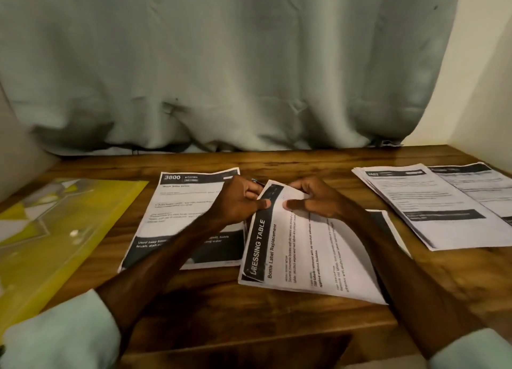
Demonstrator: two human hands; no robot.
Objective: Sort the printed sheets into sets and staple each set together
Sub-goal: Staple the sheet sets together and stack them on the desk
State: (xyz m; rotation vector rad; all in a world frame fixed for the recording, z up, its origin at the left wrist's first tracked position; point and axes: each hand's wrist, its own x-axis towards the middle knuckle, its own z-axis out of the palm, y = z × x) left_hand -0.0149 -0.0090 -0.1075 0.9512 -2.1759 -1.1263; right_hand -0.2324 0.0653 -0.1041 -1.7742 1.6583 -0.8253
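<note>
Head view (only view).

Both hands meet in one grip on the far corner of the DRESSING TABLE set (304, 257).

- Left hand (235, 202): the thumb presses on the printed face and the fingers curl behind the edge, a narrow pinch on the paper.
- Right hand (313, 202): the thumb lies on the face just beside the left thumb, the fingers fold over the far edge, and it pinches the same corner.
- The set is turned sideways, with its heading strip running from the grip toward me. The held corner is raised and the rest slopes down to the wooden table (221, 299). I cannot tell how many sheets are in it.
- A small dark tip (257, 181) shows just past the left fingers. I cannot tell what it is.

Around the grip:

- Left, partly under the left forearm: the KITCHEN sheet (188, 202), lying flat.
- Farther left: a yellow folder (55, 244).
- Right, under the right forearm: another printed sheet (388, 224), mostly hidden.
- Well to the right: a fanned stack of printed sheets (432, 202).
- Beyond: a grey-green curtain (221, 63) hanging down to the table's back edge.
</note>
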